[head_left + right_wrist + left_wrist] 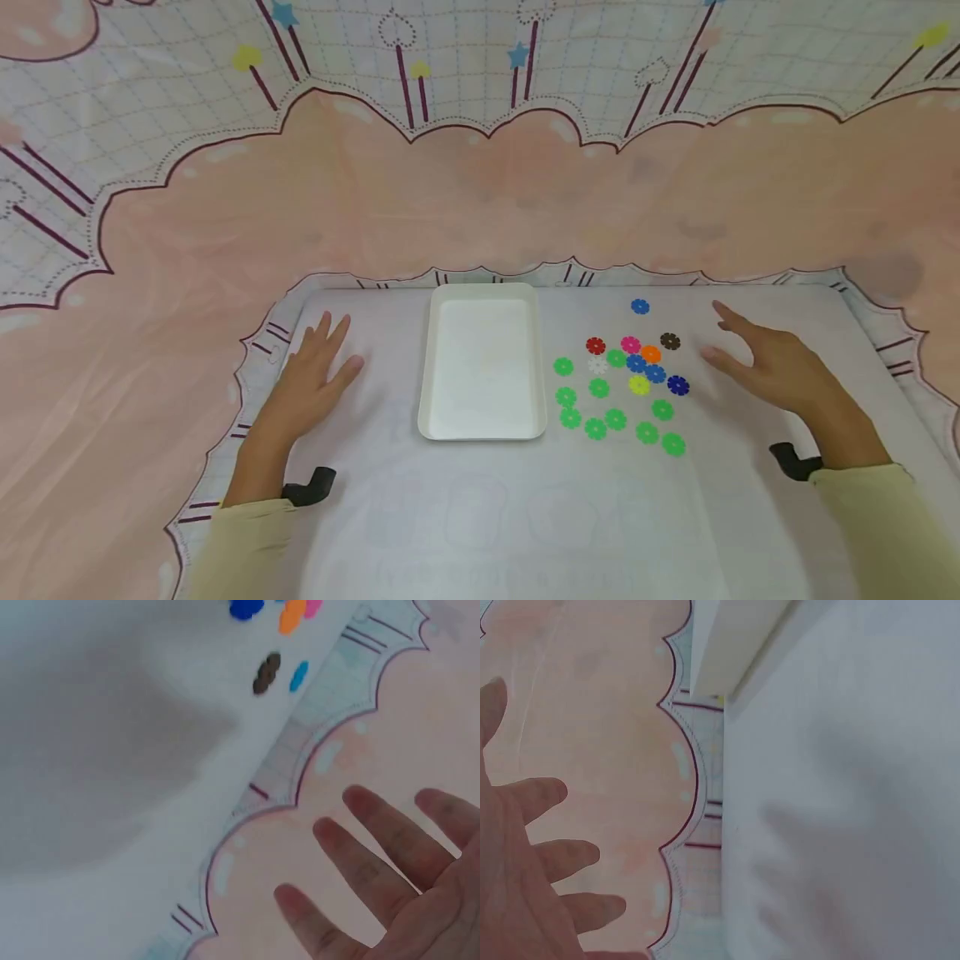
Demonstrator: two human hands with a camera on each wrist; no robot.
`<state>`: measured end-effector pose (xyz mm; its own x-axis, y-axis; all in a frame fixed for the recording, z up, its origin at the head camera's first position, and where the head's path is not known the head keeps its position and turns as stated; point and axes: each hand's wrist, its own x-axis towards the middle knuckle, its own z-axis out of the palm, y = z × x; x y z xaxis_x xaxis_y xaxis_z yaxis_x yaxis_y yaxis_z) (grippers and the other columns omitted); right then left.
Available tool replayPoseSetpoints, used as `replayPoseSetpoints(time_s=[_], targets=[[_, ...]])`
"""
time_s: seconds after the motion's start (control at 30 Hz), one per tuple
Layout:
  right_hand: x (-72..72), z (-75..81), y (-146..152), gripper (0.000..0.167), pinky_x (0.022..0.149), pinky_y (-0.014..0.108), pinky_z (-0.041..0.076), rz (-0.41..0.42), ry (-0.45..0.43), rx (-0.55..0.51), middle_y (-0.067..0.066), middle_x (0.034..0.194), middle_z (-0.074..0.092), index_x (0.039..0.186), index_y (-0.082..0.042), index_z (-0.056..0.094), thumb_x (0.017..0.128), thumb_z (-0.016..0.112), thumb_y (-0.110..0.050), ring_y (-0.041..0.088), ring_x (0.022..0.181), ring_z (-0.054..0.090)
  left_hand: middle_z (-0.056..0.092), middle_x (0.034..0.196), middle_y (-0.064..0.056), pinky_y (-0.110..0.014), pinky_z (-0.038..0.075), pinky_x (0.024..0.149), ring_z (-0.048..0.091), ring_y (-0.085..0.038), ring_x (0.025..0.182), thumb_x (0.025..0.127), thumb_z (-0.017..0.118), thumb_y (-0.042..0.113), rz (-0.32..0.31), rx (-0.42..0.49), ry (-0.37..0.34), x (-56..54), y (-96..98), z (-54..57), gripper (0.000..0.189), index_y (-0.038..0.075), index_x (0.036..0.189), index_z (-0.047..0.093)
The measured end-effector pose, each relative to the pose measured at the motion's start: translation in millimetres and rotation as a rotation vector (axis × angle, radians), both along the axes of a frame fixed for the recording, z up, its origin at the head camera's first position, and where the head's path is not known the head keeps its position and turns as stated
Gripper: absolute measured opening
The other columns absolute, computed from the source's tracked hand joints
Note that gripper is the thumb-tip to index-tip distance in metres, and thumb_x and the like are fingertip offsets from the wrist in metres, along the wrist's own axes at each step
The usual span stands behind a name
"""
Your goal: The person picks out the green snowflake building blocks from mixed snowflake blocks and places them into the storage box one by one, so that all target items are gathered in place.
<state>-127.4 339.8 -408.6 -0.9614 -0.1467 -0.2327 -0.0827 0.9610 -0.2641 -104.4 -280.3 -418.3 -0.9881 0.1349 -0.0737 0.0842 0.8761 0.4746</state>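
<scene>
My left hand (pixel 311 383) hovers left of a white rectangular tray (pixel 425 375), fingers spread and holding nothing. On the other side my right hand (pixel 780 367) is held above the white surface, also with nothing in it. Between the tray and the right hand lie several flat, notched plastic discs. Many are green, such as the green disc (pixel 673 444); others include a red disc (pixel 596 346), a yellow disc (pixel 639 385) and an orange disc (pixel 651 355). Nearest the right hand are a brown disc (pixel 670 341) and a dark blue disc (pixel 678 385). Inside the tray nothing is seen.
The white tabletop (pixel 487 525) ends at a far edge just behind the tray. Beyond it hangs a pink and white patterned cloth (pixel 480 200). A lone blue disc (pixel 640 307) lies near that far edge, apart from the others.
</scene>
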Motion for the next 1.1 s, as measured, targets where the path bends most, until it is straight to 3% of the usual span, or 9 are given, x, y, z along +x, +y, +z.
replayPoseSetpoints(time_s=[0.1,0.27,0.43,0.57,0.67,0.83,1.1], targets=[[-5.3,-7.9,-11,0.081,0.099,0.077,0.040,0.025,-0.008,-0.060,0.028,0.144,0.055,0.163,-0.018,0.026,0.100,0.048,-0.065,0.056,0.133,0.045,0.010,0.172,-0.012,-0.072,0.013,0.121,0.010,-0.044,0.157,0.108,0.040,0.049,0.005,0.114,0.003,-2.9,11.4,-10.8,0.068,0.022,0.165,0.016],[-19.2,-23.9,-32,0.067,0.097,0.069,0.048,0.064,-0.028,-0.142,0.024,0.133,0.063,0.152,-0.013,0.049,0.101,0.053,-0.057,0.046,0.125,0.053,0.029,0.167,-0.016,-0.063,0.021,0.124,0.025,-0.041,0.155,0.110,0.033,0.048,0.051,0.244,0.014,-8.8,32.9,-27.9,0.061,0.017,0.163,0.029],[-33.2,-39.0,-46,0.055,0.093,0.055,0.054,0.115,-0.031,-0.191,0.017,0.122,0.068,0.142,-0.011,0.061,0.102,0.058,-0.048,0.035,0.112,0.058,0.037,0.164,-0.013,-0.061,0.025,0.123,0.033,-0.038,0.152,0.108,0.027,0.057,0.103,0.370,-0.015,-11.5,50.6,-45.8,0.065,0.018,0.160,0.036],[-42.2,-46.2,-55,0.048,0.080,0.038,0.052,0.138,-0.042,-0.230,0.010,0.107,0.067,0.134,-0.011,0.068,0.100,0.063,-0.045,0.026,0.098,0.056,0.042,0.161,-0.012,-0.055,0.039,0.117,0.047,-0.035,0.144,0.110,0.029,0.050,0.113,0.491,-0.053,-13.9,64.6,-60.5,0.059,0.019,0.159,0.037],[-47.6,-50.0,-60,0.044,0.076,0.032,0.049,0.146,-0.052,-0.246,0.006,0.102,0.066,0.128,-0.011,0.072,0.099,0.066,-0.043,0.023,0.093,0.054,0.043,0.160,-0.013,-0.051,0.046,0.113,0.050,-0.034,0.142,0.111,0.032,0.043,0.117,0.593,-0.082,-16.4,76.2,-68.7,0.054,0.018,0.159,0.037],[-55.2,-56.1,-66,0.042,0.080,0.036,0.050,0.163,-0.066,-0.226,0.007,0.107,0.067,0.125,-0.012,0.074,0.095,0.071,-0.042,0.025,0.097,0.056,0.042,0.161,-0.010,-0.051,0.040,0.118,0.047,-0.032,0.144,0.110,0.035,0.046,0.144,0.752,-0.109,-17.8,91.9,-74.1,0.057,0.017,0.159,0.037],[-61.1,-62.2,-71,0.038,0.089,0.044,0.051,0.177,-0.078,-0.225,0.010,0.115,0.069,0.120,-0.012,0.074,0.093,0.074,-0.038,0.027,0.101,0.057,0.037,0.165,0.002,-0.048,0.024,0.127,0.029,-0.021,0.155,0.107,0.035,0.056,0.188,0.786,-0.095,-19.9,105.2,-81.3,0.063,0.022,0.160,0.035]])
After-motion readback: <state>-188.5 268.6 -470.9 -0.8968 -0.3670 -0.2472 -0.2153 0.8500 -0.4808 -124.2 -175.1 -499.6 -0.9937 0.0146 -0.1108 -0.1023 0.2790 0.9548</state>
